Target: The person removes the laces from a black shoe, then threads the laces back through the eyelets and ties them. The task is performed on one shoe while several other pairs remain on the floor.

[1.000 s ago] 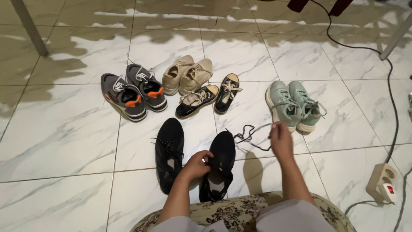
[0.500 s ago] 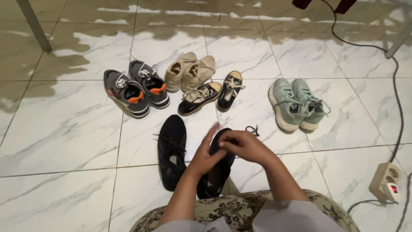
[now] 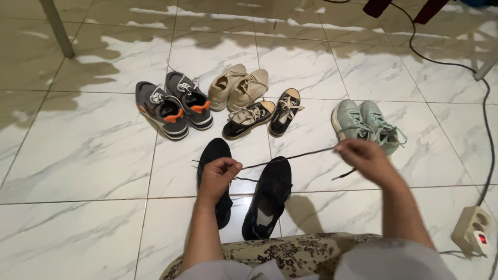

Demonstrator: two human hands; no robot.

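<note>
Two black sneakers lie on the marble floor in front of my knees, the left black sneaker (image 3: 213, 155) and the right black sneaker (image 3: 270, 194). A black shoelace (image 3: 290, 156) is stretched taut between my hands. My left hand (image 3: 219, 173) pinches one end above the left sneaker. My right hand (image 3: 363, 158) grips the other end out to the right, near the mint green sneakers (image 3: 367, 123).
Grey and orange sneakers (image 3: 174, 106), beige shoes (image 3: 239, 88) and black and cream canvas shoes (image 3: 265, 115) stand in a row beyond. A black cable (image 3: 485, 119) runs to a beige power strip (image 3: 472, 231) at right. A table leg (image 3: 56, 27) stands far left.
My hands were together over the right black sneaker half a second ago. They have drawn apart, the right one swinging right, pulling the lace tight.
</note>
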